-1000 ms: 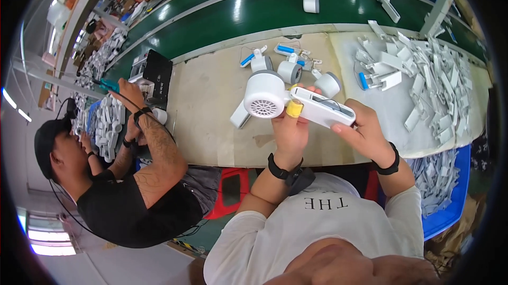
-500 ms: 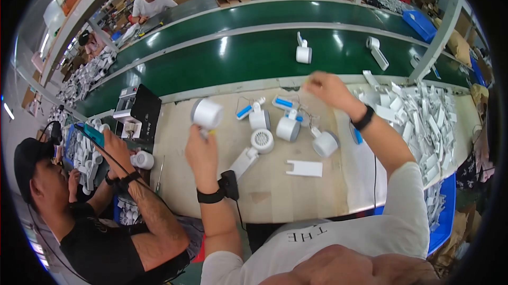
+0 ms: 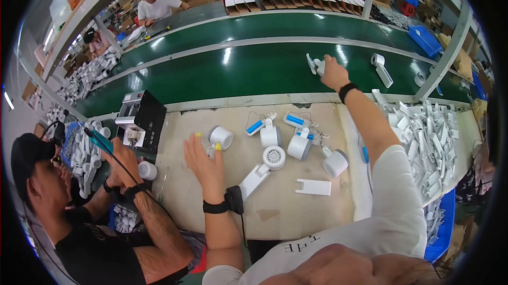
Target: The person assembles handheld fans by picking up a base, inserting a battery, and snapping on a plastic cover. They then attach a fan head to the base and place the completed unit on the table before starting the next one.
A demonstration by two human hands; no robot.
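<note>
My left hand [image 3: 205, 166] is over the left part of the worktable, fingers spread, with yellow covers on some fingertips. Just beyond it a white fan head [image 3: 220, 138] lies on the table, close to the fingers. My right hand [image 3: 335, 75] reaches out over the green belt, its fingers closed round a small white fan [image 3: 317, 66]; they hide part of it. Between my arms lie a fan with a round grille and handle [image 3: 274, 158], several fan heads [image 3: 270, 136] with wires and blue batteries [image 3: 254, 127], and a flat white handle cover [image 3: 313, 187].
White plastic parts [image 3: 423, 137] are heaped at the right, above a blue bin [image 3: 445, 221]. A black machine [image 3: 142, 121] stands at the left, near a co-worker [image 3: 95, 216] holding a teal tool [image 3: 99, 139]. Another white fan [image 3: 382, 70] lies on the belt [image 3: 254, 68].
My left hand has let go of the fan head, which now rests on the table. My right hand has moved forward onto the belt and closed on the fan there.
</note>
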